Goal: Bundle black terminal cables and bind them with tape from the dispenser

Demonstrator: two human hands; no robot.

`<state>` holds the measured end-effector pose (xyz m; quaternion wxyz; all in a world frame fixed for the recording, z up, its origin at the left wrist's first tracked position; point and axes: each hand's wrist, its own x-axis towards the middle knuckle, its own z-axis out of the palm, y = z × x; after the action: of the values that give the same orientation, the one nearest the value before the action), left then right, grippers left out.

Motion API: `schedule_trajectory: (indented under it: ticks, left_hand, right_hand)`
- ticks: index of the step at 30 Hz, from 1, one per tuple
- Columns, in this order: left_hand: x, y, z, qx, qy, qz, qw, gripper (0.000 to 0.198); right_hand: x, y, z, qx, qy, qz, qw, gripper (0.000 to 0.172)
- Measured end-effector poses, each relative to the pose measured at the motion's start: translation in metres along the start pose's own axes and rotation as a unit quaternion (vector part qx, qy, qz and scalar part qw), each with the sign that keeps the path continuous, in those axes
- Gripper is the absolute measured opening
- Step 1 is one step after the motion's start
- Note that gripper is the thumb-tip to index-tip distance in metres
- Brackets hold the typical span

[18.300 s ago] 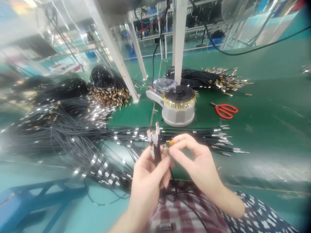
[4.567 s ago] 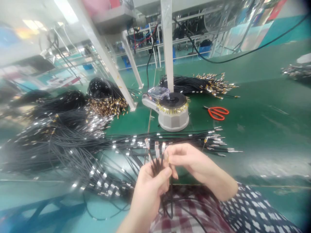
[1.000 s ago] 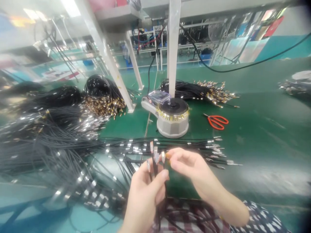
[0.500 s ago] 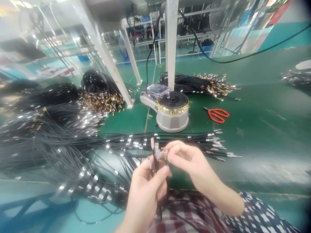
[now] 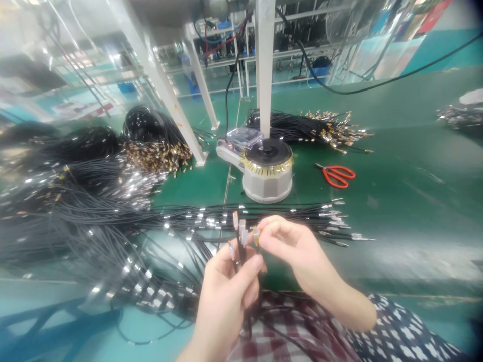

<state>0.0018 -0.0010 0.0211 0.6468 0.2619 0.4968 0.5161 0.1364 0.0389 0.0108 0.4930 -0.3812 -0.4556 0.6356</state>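
Observation:
My left hand (image 5: pixel 230 291) is closed around several black cables (image 5: pixel 242 256), whose metal connectors (image 5: pixel 243 232) point up above the fingers. My right hand (image 5: pixel 289 241) pinches with thumb and forefinger at the right-most cable end (image 5: pixel 256 235), which shows a yellowish patch. Its fingertips partly hide what lies between them. Behind the hands, a row of black cables with silver connectors (image 5: pixel 335 218) lies across the green table (image 5: pixel 407 201).
A round white tape dispenser (image 5: pixel 267 186) with yellow strips stands beyond the hands. Red-handled scissors (image 5: pixel 337 176) lie to its right. Cable bundles (image 5: pixel 158 153) pile up at left, another (image 5: pixel 320 130) behind. White posts (image 5: pixel 265 65) rise from the table.
The view has shifted slightly, so the table things sit a little higher in the picture. Both hands keep nearly the same pose on the cables.

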Motion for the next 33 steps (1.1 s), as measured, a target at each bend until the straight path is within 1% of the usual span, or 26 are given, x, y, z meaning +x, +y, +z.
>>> schedule_trajectory:
  ticks: [8,12,15,22,25,28,31,33]
  left_hand:
    - [0.000,0.001,0.001,0.005,0.005,0.005,1.000,0.029]
    - [0.000,0.001,0.000,0.003,0.005,0.005,1.000,0.028]
    - [0.000,0.001,0.000,-0.001,0.005,0.004,1.000,0.027]
    - [0.000,0.000,0.001,-0.004,0.004,0.013,1.000,0.023]
    - [0.000,-0.003,0.000,-0.002,0.007,0.023,1.000,0.023]
    - [0.000,-0.005,-0.002,-0.003,0.011,0.024,1.000,0.024]
    - [-0.001,-0.005,-0.003,0.000,0.023,0.030,0.999,0.024]
    - [-0.001,-0.003,-0.002,0.004,0.042,0.037,0.998,0.024]
  right_hand:
    - [0.001,-0.003,0.002,0.019,0.003,0.016,1.000,0.019]
    - [0.000,-0.003,0.002,0.017,0.001,0.010,1.000,0.017]
    - [-0.001,-0.002,0.002,-0.002,0.004,-0.009,1.000,0.015]
    - [-0.003,-0.003,0.007,-0.064,0.039,-0.044,0.996,0.015]
    - [-0.002,0.000,0.008,-0.071,0.044,-0.052,0.995,0.015]
    - [-0.001,0.004,0.009,-0.094,0.057,-0.076,0.991,0.014]
    - [-0.002,0.004,0.011,-0.125,0.074,-0.107,0.984,0.014]
    - [-0.003,0.003,0.013,-0.138,0.078,-0.123,0.980,0.014]
